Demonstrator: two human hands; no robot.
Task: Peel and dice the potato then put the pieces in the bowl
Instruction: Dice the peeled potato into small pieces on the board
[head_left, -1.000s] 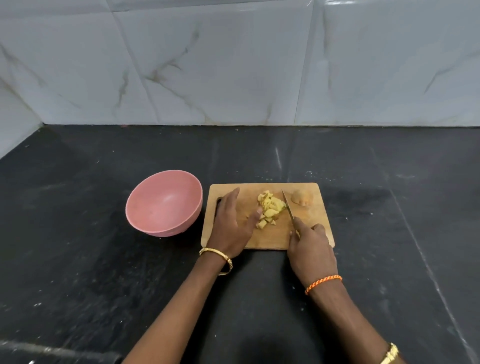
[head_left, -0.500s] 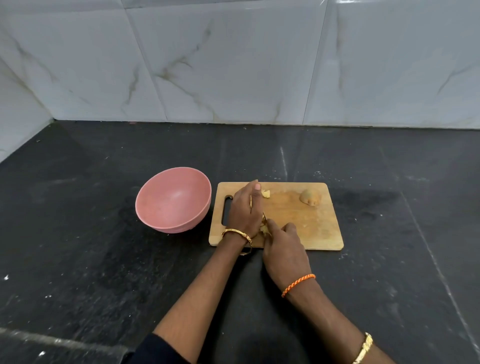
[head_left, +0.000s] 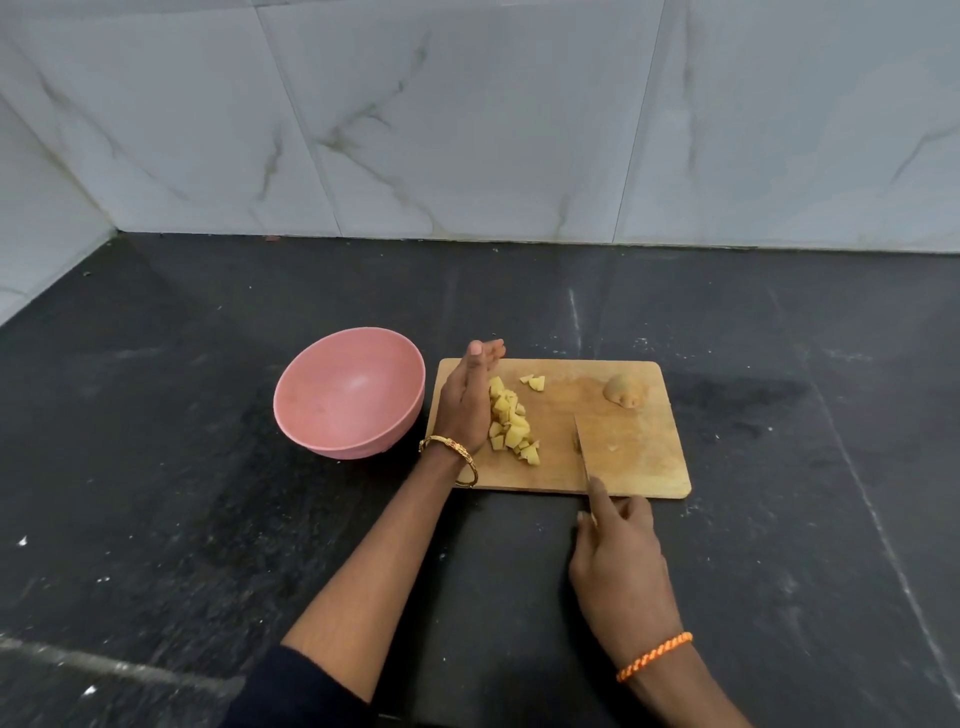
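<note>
A wooden cutting board (head_left: 639, 470) lies on the black counter. A heap of yellow diced potato pieces (head_left: 510, 422) sits on its left part, with two loose pieces (head_left: 535, 382) farther back. My left hand (head_left: 467, 400) stands on edge with straight fingers against the left side of the heap. An uncut potato chunk (head_left: 623, 391) rests at the board's back right. My right hand (head_left: 618, 561) grips a knife (head_left: 583, 451) whose blade lies on the board, right of the heap. The pink bowl (head_left: 349, 391) stands left of the board and looks empty.
The black stone counter (head_left: 182, 519) stretches around the board and bowl. A white marble-tiled wall (head_left: 467, 114) rises at the back and at the far left. Small white specks dot the counter.
The heap of pieces now lies gathered at the board's left beside my upright left hand. My right hand has drawn the knife back to the right, off the pieces.
</note>
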